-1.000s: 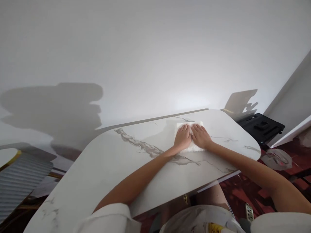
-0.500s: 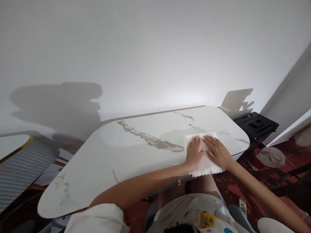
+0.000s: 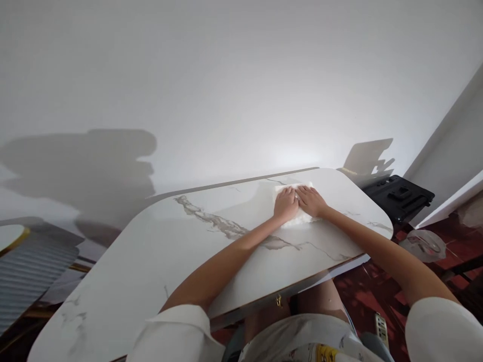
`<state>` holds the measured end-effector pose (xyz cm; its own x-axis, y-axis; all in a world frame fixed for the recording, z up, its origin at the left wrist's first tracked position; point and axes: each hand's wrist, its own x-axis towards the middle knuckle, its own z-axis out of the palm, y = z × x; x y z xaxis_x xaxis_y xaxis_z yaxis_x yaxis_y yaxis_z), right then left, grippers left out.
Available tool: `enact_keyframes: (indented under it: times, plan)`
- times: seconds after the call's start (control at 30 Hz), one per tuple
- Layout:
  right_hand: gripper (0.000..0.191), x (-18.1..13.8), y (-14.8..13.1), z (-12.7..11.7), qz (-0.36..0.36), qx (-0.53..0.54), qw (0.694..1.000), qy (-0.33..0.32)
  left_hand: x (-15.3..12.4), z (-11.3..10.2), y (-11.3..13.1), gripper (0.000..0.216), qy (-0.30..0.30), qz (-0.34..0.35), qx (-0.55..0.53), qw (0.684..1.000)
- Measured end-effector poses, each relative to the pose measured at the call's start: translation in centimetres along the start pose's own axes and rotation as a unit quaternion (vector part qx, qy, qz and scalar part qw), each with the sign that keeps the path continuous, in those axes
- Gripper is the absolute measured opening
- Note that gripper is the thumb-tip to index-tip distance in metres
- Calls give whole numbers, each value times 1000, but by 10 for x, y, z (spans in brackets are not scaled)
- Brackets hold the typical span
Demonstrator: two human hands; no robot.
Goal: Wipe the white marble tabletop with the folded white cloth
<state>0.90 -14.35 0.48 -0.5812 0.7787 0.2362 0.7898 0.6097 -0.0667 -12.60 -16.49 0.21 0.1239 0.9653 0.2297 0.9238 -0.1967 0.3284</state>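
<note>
A white, quilted-looking cloth (image 3: 302, 217) lies on the white marble-patterned tabletop (image 3: 151, 266), towards its far edge. My left hand (image 3: 286, 203) presses flat on the left part of this cloth. Beside it, my right hand (image 3: 311, 200) rests flat on the right part, with the fingertips of both hands close together. The palms and fingers cover much of the cloth, while its top edge and front edge show around them. Neither hand is wrapped around anything.
A pale wall (image 3: 241, 90) stands behind the table. To the right are a black hard case (image 3: 402, 193) and a clear plastic container or bag (image 3: 424, 245). A power strip (image 3: 381, 329) lies on the red floor. A ribbed grey piece of furniture (image 3: 33, 271) stands at left.
Both hands and the cloth have slid away from the near edge towards the wall, slightly leftward. My arms are stretched further forward, and the view has shifted a little.
</note>
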Motion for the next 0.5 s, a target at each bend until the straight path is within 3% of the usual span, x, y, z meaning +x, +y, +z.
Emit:
enact_keyframes:
  times: [0.27,0.4,0.5]
  plan:
    - [46,86,0,23,-47,28,998,16,49,-1,-60,47,44,-29,41,998]
    - [47,117,23,28,-54,23,998,9,83,4,-63,45,59,-38,49,996]
    - [48,127,49,27,-58,22,998,3,104,10,-51,44,61,-36,52,996]
